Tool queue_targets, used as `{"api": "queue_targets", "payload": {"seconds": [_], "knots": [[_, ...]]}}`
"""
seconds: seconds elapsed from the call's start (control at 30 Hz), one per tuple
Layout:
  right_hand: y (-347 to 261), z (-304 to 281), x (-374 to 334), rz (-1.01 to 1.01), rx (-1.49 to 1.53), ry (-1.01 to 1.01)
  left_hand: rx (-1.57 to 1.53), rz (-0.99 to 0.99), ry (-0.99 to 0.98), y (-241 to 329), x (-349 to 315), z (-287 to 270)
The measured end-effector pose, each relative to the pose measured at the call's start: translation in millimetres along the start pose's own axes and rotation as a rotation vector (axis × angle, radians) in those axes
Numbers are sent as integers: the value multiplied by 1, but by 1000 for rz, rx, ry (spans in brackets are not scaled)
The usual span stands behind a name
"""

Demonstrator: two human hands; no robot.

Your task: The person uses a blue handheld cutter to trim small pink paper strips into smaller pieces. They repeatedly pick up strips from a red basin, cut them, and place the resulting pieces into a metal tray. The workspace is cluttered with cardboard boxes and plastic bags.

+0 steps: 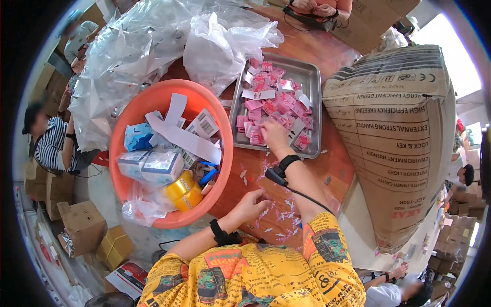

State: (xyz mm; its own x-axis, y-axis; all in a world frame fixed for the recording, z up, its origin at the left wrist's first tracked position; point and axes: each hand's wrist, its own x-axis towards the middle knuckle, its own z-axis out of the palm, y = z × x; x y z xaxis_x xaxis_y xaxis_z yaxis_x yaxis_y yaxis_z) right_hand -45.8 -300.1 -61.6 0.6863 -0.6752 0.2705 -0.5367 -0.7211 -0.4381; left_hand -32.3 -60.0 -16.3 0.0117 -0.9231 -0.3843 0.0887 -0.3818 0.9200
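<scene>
Tray (308,77), shallow metal, taken as landmark: it sits on the reddish table (302,43), pink packets (268,105) heaped over most of it, white slips (258,95) mixed in. From the head view I have the right hand (276,135) over the tray's near edge, fingertips down among the packets; I cannot tell whether they pinch one, as the hand covers the spot. Left hand (249,206) is just short of the tray's near edge, fingers loosely bent; I see nothing in it and cannot tell whether thumb and fingertips meet. Pink and white scraps (286,217) lie nearer the wearer than the tray.

Crowding noted. Left of the tray, close beside it: orange basin (228,148) loaded with paper strips (186,137), a wrapped pack (151,166) and yellow tape (184,192). White plastic bag (217,48) bunches by the tray's far left corner. Large brown carton (386,135) blocks the right side. Beyond the tray's far edge I log a person in orange (342,6), hands together.
</scene>
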Motion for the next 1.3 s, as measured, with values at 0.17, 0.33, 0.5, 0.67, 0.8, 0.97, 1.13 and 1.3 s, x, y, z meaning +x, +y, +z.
{"api": "queue_targets", "payload": {"seconds": [0.17, 0.33, 0.5, 0.67, 0.8, 0.97, 1.13, 1.3], "knots": [[21, -35, 4, 59, 52, 151, -23, -30, 10, 9, -1, 0], [30, -64, -2, 278, 324, 235, -7, 28, -4, 16, 3, 1], [32, -94, -17, 415, 566, 120, -26, 79, 52, 28, 6, -1], [21, -123, -33, 555, 1016, 73, -340, 82, 156, 41, 22, -3], [-2, -145, -45, 578, 1095, -4, -610, 117, 218, 66, 34, -4], [-22, -160, -58, 546, 1155, -63, -753, 245, 173, 94, 54, 1], [-32, -170, -67, 499, 1136, -105, -821, 312, 58, 105, 55, 2], [-31, -174, -78, 493, 1163, -100, -896, 320, -33, 110, 49, 6]]}}
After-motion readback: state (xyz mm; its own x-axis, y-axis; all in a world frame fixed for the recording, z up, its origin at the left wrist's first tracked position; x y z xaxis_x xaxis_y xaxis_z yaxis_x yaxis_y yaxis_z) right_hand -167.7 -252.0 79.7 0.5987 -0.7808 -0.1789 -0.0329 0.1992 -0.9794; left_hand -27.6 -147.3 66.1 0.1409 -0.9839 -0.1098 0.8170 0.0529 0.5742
